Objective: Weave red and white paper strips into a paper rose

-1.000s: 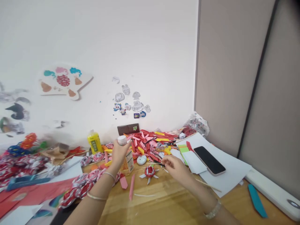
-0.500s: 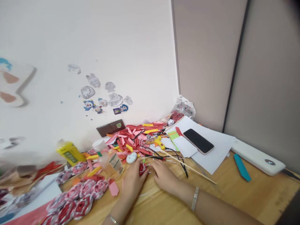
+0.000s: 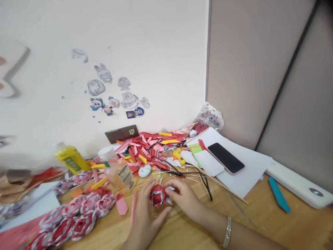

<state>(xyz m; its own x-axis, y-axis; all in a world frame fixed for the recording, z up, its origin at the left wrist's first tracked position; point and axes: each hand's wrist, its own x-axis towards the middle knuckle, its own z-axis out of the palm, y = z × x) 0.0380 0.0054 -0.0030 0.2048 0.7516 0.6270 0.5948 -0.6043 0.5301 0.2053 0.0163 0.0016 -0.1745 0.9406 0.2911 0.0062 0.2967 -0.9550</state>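
A small red-and-white handmade rose (image 3: 158, 195) is between my two hands, above the wooden table. My left hand (image 3: 146, 205) cups its left side, fingers against the petals and thumb stretched out below it. On the other side, my right hand (image 3: 183, 198) pinches the rose's pale outer edge between thumb and fingers. Just behind the rose lie a small green scrap and thin white sticks. A white rounded case (image 3: 144, 171) sits beyond my left fingers. To the left of that hand is a pink paper strip (image 3: 133, 207).
Finished roses (image 3: 83, 225) lie in rows at the left. Behind them stand a yellow bottle (image 3: 73, 159) and a clear glue bottle (image 3: 121, 177). Paper strips (image 3: 145, 147) are heaped by the wall, near a yellow glue gun (image 3: 179, 156). A phone (image 3: 225, 158) rests on white paper at the right.
The rose has come up into fuller view between my hands. My right hand has closed in and pinches its edge, while my left thumb has moved away from it. The camera view has shifted.
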